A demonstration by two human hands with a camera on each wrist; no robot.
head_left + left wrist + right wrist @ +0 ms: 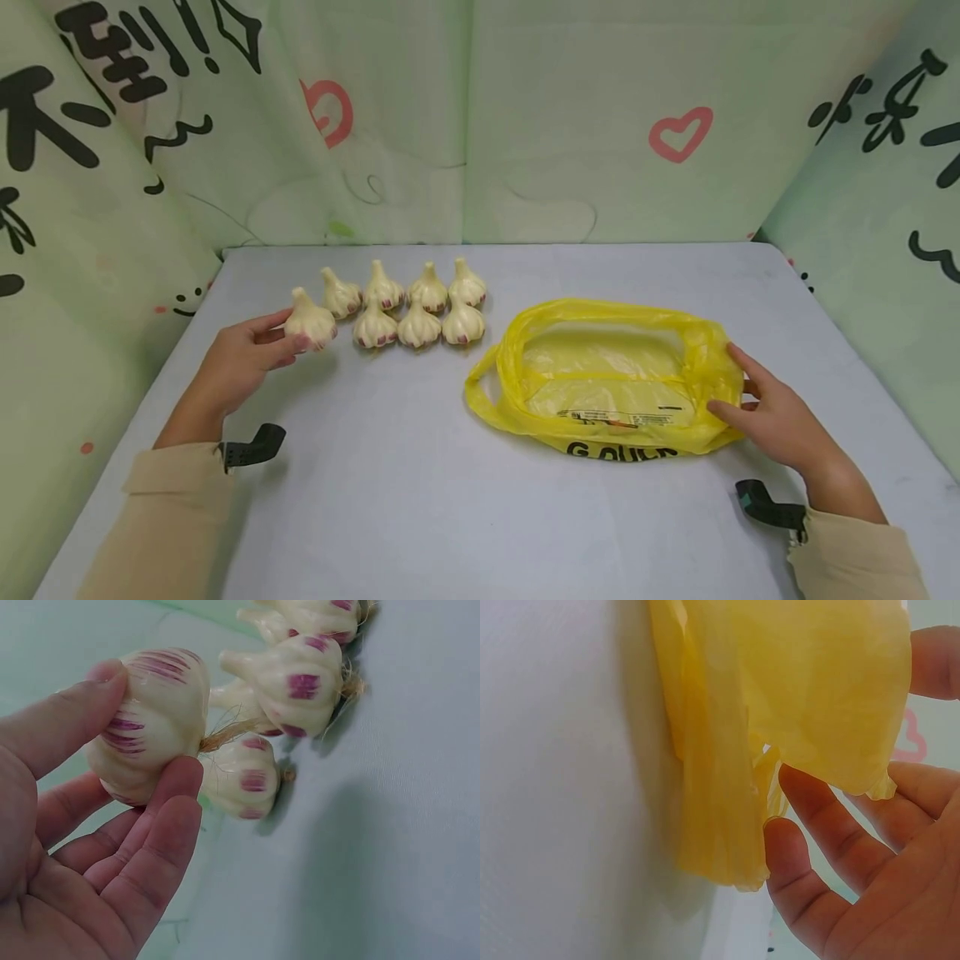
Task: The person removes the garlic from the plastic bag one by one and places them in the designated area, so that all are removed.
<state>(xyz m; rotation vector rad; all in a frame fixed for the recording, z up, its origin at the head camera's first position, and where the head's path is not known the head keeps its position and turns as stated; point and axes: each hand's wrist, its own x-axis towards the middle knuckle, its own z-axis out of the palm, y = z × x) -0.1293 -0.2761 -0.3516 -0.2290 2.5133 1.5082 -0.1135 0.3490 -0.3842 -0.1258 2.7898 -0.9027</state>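
In my left hand (251, 354) I hold a garlic bulb (310, 321), pinched between thumb and fingers. The left wrist view shows this bulb (150, 727) with purple streaks and dry roots, close beside other bulbs. On the right, a yellow plastic bag (577, 312) lies with its wide mouth facing up and black lettering on its near side. My right hand (780, 417) grips the bag's right rim, thumb on the near side and index finger at the far side. In the right wrist view, the fingers curve around the thin yellow plastic (817, 690).
Several more garlic bulbs (420, 327) stand in two rows toward the back left of the white table (465, 517). A bag handle (483, 400) loops out toward them. Pale green curtains (555, 125) with printed hearts and lettering enclose the back and sides.
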